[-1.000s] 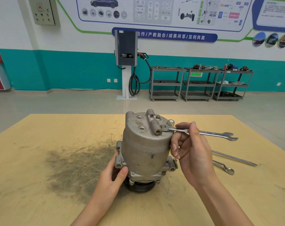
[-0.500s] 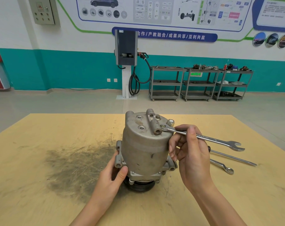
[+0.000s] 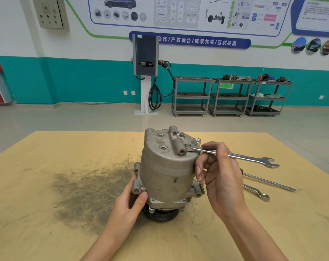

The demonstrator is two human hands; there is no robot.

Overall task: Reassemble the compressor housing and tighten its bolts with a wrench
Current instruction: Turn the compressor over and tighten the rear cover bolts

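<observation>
Right grip [image 3: 219, 172] holds wrench [image 3: 239, 156] on compressor [image 3: 167, 172] bolt [image 3: 187, 146].

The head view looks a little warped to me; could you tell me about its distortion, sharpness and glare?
Head view: wide-angle bowing bends the table edges; the compressor and both hands are sharp; soft even light, faint shadows; mild sheen on the wrench, no harsh glare.

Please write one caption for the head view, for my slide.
Right hand turns a wrench on the compressor top; left hand steadies it.
</observation>
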